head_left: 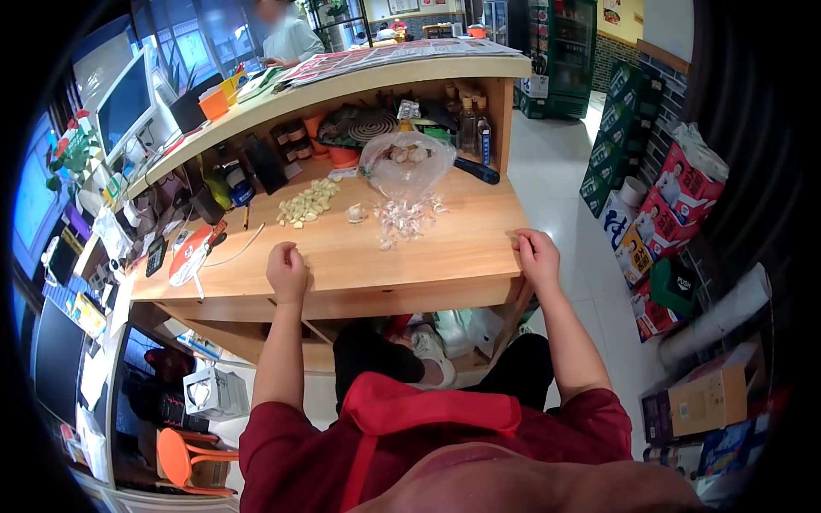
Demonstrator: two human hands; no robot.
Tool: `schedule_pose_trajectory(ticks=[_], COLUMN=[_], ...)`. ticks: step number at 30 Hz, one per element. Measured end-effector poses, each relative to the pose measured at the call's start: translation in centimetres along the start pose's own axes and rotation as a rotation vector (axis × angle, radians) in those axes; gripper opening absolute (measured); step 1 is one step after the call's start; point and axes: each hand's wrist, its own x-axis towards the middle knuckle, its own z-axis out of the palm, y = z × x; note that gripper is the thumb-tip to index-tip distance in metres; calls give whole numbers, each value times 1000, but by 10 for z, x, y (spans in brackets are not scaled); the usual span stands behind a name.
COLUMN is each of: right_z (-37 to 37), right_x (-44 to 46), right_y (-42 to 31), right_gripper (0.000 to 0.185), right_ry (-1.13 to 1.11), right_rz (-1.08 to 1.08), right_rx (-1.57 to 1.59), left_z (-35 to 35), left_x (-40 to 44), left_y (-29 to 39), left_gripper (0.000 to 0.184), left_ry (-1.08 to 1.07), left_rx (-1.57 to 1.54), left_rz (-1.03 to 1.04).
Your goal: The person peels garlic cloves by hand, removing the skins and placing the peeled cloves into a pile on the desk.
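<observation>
Head view: your left hand (287, 272) sits loosely curled at the desk's (385, 267) front edge, your right hand (538, 259) likewise at the front right corner; neither visibly grips anything. Back from that edge, left to right, lie peeled cloves (309, 203), a garlic bulb (356, 214) and papery skins (405, 222).

- Rests left hand (286, 267), loosely curled, at front edge of wooden desk (368, 261).
- Rests right hand (537, 256), also loosely curled, at the desk's right front corner.
- Shows peeled garlic cloves (310, 203) in a loose heap beyond left hand.
- Has one garlic bulb (357, 214) between cloves and a scatter of garlic skins (406, 221).
- Has a clear plastic bag (382, 173) just behind the skins, with bulbs showing inside.
- Shows calculator (155, 256) on the desk's left side.
- Shows another person (293, 41) beyond the raised counter (506, 64), at upper left.
</observation>
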Motion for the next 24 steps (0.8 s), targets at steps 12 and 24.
schedule_pose_trajectory(ticks=[12,24], right_z=[-1,-2], right_x=[-1,0], right_y=[2,0], right_gripper=[12,13], right_ry=[-2,-27], right_rz=[21,45], right_rx=[3,18], left_z=[2,1], left_x=[1,-1], left_y=[-1,1], left_gripper=[8,8], left_ry=[-37,-27], left_rx=[34,46], left_rz=[-2,-6])
